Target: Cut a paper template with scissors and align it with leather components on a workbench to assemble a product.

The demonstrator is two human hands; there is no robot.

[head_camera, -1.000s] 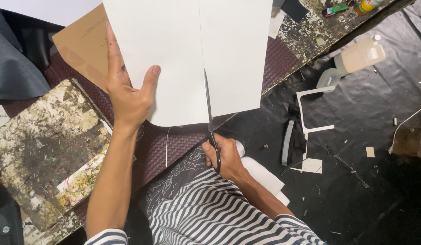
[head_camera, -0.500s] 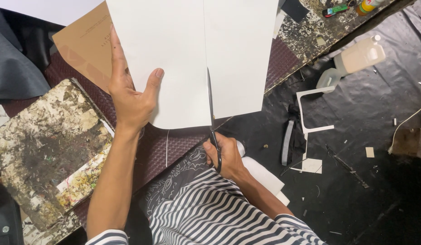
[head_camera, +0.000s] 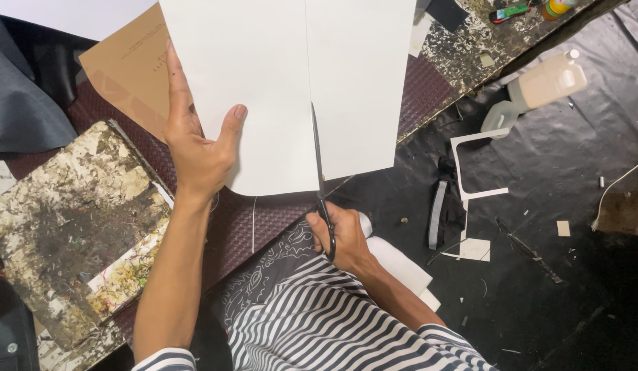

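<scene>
At the lower left of the frame a paint-crusted board (head_camera: 64, 220) lies on the maroon woven counter (head_camera: 277, 220). Above it, a brown card sheet (head_camera: 130, 69) peeks out from under the large white sheet (head_camera: 264, 89), which fills the upper middle. The left hand (head_camera: 195, 148) grips that sheet at its left edge, thumb on top and fingers behind, so the sheet is pinched between them. Just right of centre, black scissors (head_camera: 319, 172) stand in a straight cut that runs up the sheet; the right hand (head_camera: 343, 240) is closed through the handles. Farther right, on the black floor covering (head_camera: 566, 275), lie white offcuts (head_camera: 470, 165) and a pale plastic bottle (head_camera: 539, 86).

The risk, as I judge it: the loose right half may sag and pull the cut off line, or tear at the blade tip. The left thumb sits near the cut path.
</scene>
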